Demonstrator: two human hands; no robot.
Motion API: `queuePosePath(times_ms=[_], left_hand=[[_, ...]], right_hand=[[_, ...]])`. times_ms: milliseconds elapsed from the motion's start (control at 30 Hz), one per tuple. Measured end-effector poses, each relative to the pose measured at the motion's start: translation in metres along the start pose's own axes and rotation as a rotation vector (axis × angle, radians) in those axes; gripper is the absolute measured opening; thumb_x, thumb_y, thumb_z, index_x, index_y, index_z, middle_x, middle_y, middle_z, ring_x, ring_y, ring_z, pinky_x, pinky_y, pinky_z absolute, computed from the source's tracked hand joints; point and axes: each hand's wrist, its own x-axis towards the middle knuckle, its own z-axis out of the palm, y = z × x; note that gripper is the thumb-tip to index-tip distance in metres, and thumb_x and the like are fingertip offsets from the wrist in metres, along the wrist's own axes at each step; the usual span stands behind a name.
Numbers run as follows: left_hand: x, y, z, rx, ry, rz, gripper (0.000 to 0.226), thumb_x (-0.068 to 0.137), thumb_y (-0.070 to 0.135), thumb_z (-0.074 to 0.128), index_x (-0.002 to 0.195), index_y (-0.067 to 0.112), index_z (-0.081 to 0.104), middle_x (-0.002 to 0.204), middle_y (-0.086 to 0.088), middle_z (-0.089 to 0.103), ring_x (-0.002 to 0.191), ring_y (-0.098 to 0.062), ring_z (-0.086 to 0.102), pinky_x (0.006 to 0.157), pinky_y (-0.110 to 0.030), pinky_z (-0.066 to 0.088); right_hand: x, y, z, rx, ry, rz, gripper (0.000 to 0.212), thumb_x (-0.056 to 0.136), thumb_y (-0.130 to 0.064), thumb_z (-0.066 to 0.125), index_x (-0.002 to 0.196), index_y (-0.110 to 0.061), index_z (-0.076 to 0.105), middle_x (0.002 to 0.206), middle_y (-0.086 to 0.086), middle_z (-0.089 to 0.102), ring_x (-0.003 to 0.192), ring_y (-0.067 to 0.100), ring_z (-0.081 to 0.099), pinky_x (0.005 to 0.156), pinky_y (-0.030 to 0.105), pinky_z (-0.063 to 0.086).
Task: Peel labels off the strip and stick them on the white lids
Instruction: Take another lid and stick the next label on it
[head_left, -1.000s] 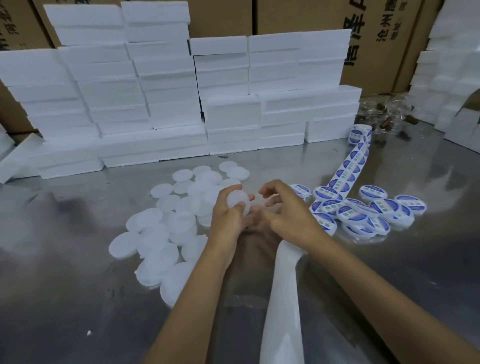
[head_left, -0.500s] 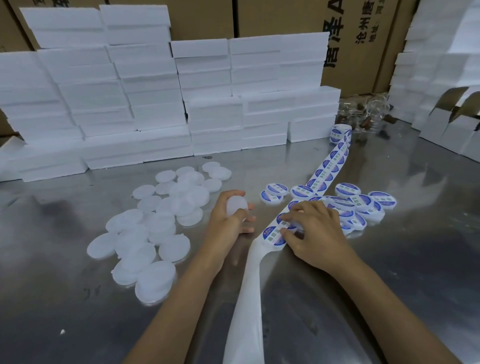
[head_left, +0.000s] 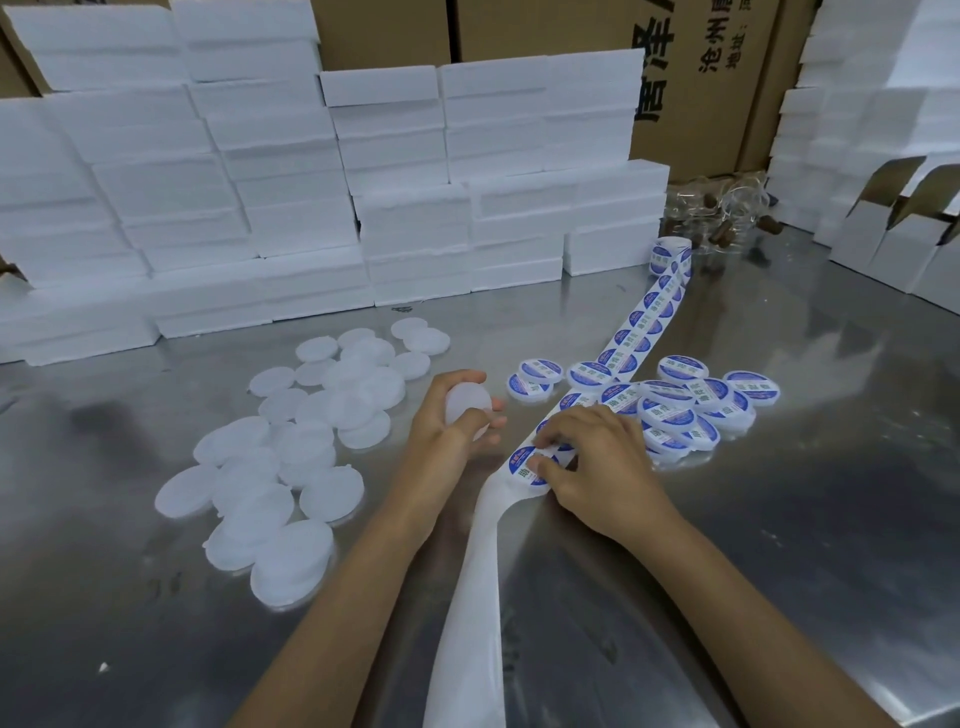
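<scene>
From the head view, the right hand (head_left: 597, 457) has left the lid and come down on the label strip (head_left: 631, 340), fingertips pinching at the nearest label (head_left: 530, 467), so a fresh peel is starting. The left hand (head_left: 452, 421) keeps its fingers curled round a bare white lid (head_left: 467, 405), waiting at ten o'clock of that label, close by. Unlabelled lids (head_left: 291, 457) lie at nine o'clock, labelled lids (head_left: 675, 410) at two

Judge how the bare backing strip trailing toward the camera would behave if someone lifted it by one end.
The backing strip is probably floppy: it twists and narrows below the right hand, holding no flat shape. It looks thin and light, so it would likely dangle. Its slick-looking surface may slide easily on the metal table.
</scene>
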Motion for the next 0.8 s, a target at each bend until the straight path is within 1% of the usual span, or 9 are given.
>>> queuePosePath(times_ms=[200, 267, 333, 400, 500, 567, 633, 700, 800], left_hand=[[0.000, -0.001, 0.001, -0.004, 0.002, 0.028, 0.033, 0.097, 0.000, 0.050, 0.122, 0.019, 0.058, 0.108, -0.010, 0.073, 0.102, -0.029, 0.069, 0.089, -0.039, 0.060], [0.002, -0.001, 0.000, 0.000, 0.006, 0.039, 0.032, 0.097, 0.002, 0.050, 0.122, 0.020, 0.059, 0.106, -0.008, 0.073, 0.100, -0.026, 0.070, 0.085, -0.034, 0.061], [0.003, -0.002, 0.000, 0.000, 0.009, 0.064, 0.030, 0.097, 0.003, 0.050, 0.119, 0.022, 0.060, 0.100, -0.002, 0.075, 0.094, -0.018, 0.072, 0.079, -0.026, 0.060], [0.005, -0.003, 0.000, -0.010, 0.012, 0.092, 0.030, 0.098, 0.003, 0.050, 0.116, 0.023, 0.060, 0.095, 0.001, 0.076, 0.092, -0.015, 0.073, 0.077, -0.022, 0.058], [0.006, -0.003, -0.001, -0.062, -0.008, 0.114, 0.029, 0.098, 0.003, 0.049, 0.117, 0.022, 0.061, 0.100, -0.005, 0.076, 0.100, -0.021, 0.073, 0.089, -0.031, 0.058], [0.008, -0.004, -0.001, -0.116, -0.029, 0.112, 0.026, 0.097, 0.008, 0.051, 0.116, 0.022, 0.061, 0.104, -0.009, 0.075, 0.104, -0.024, 0.072, 0.093, -0.037, 0.057], [0.009, -0.005, 0.000, -0.157, -0.066, 0.091, 0.028, 0.090, 0.020, 0.054, 0.116, 0.022, 0.062, 0.102, -0.009, 0.075, 0.102, -0.023, 0.072, 0.086, -0.038, 0.059], [0.011, -0.007, -0.001, -0.174, -0.109, 0.089, 0.032, 0.086, 0.026, 0.051, 0.115, 0.020, 0.062, 0.100, -0.010, 0.075, 0.099, -0.024, 0.072, 0.079, -0.041, 0.061], [0.011, -0.007, -0.002, -0.140, -0.113, 0.080, 0.029, 0.086, 0.034, 0.049, 0.109, 0.025, 0.065, 0.100, -0.011, 0.074, 0.097, -0.027, 0.071, 0.081, -0.046, 0.060]], right_hand=[[0.000, -0.001, 0.002, 0.032, 0.027, 0.046, 0.020, 0.085, -0.034, 0.071, 0.103, -0.033, 0.063, 0.107, -0.013, 0.062, 0.110, 0.009, 0.048, 0.104, 0.027, 0.022], [0.000, -0.003, 0.002, 0.036, 0.040, 0.041, 0.018, 0.085, -0.033, 0.072, 0.100, -0.033, 0.064, 0.104, -0.012, 0.063, 0.107, 0.008, 0.047, 0.102, 0.025, 0.023], [-0.001, -0.004, 0.002, 0.051, 0.072, 0.015, 0.015, 0.084, -0.030, 0.072, 0.097, -0.030, 0.065, 0.097, -0.014, 0.062, 0.100, 0.006, 0.047, 0.101, 0.025, 0.023], [-0.002, -0.006, 0.000, 0.058, 0.087, -0.017, 0.014, 0.084, -0.028, 0.071, 0.097, -0.027, 0.065, 0.094, -0.014, 0.063, 0.096, 0.004, 0.047, 0.106, 0.030, 0.025], [-0.006, -0.011, -0.002, 0.044, 0.061, -0.056, 0.016, 0.087, -0.030, 0.066, 0.102, -0.029, 0.062, 0.098, -0.014, 0.065, 0.101, 0.005, 0.049, 0.114, 0.038, 0.019], [-0.008, -0.017, -0.003, 0.017, 0.033, -0.074, 0.015, 0.089, -0.031, 0.062, 0.103, -0.032, 0.057, 0.099, -0.015, 0.064, 0.106, 0.006, 0.050, 0.117, 0.041, 0.010], [-0.011, -0.023, -0.003, -0.010, 0.020, -0.081, 0.010, 0.090, -0.032, 0.057, 0.099, -0.033, 0.052, 0.097, -0.015, 0.062, 0.109, 0.006, 0.050, 0.118, 0.042, 0.001], [-0.012, -0.028, -0.005, -0.032, 0.015, -0.090, 0.007, 0.090, -0.031, 0.051, 0.094, -0.034, 0.045, 0.093, -0.014, 0.061, 0.111, 0.007, 0.050, 0.118, 0.044, -0.002], [-0.014, -0.031, -0.006, -0.036, 0.022, -0.097, 0.009, 0.092, -0.032, 0.047, 0.095, -0.035, 0.039, 0.092, -0.014, 0.060, 0.112, 0.007, 0.050, 0.118, 0.045, -0.002]])
